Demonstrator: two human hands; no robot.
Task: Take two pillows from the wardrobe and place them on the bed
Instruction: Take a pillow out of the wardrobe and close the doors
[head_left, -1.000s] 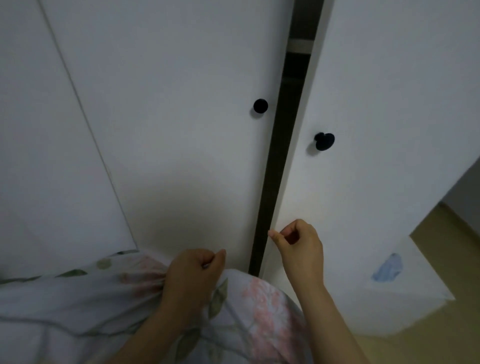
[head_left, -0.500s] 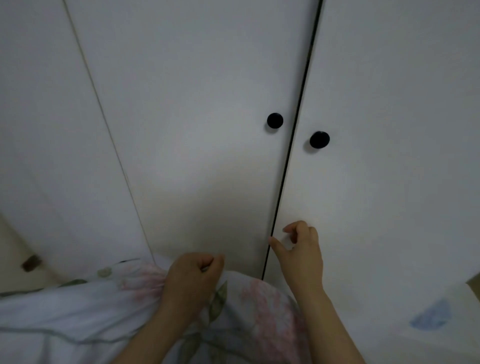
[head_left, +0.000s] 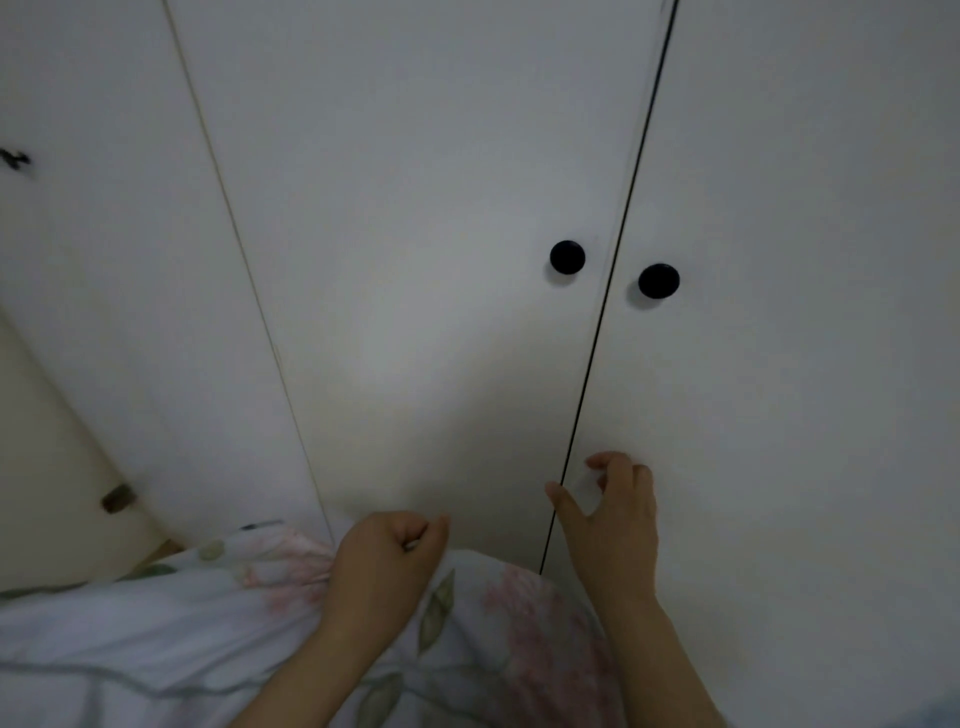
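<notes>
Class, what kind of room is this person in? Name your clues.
Probably a bedroom or dressing area: closed white wardrobe doors with round black knobs, and a floral pillow gripped by the left hand.

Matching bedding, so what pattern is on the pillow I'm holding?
The pillow is white with pink flowers, green leaves; head view.

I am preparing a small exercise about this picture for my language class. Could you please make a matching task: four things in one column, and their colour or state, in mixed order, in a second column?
Column one:
1. left hand
2. right hand
3. round knob on the left door
4. wardrobe doors

Column two:
A. black
B. white and closed
C. grips the floral pillow
D. holds nothing, fingers loosely bent

Pairs: 1-C, 2-D, 3-A, 4-B.
</notes>
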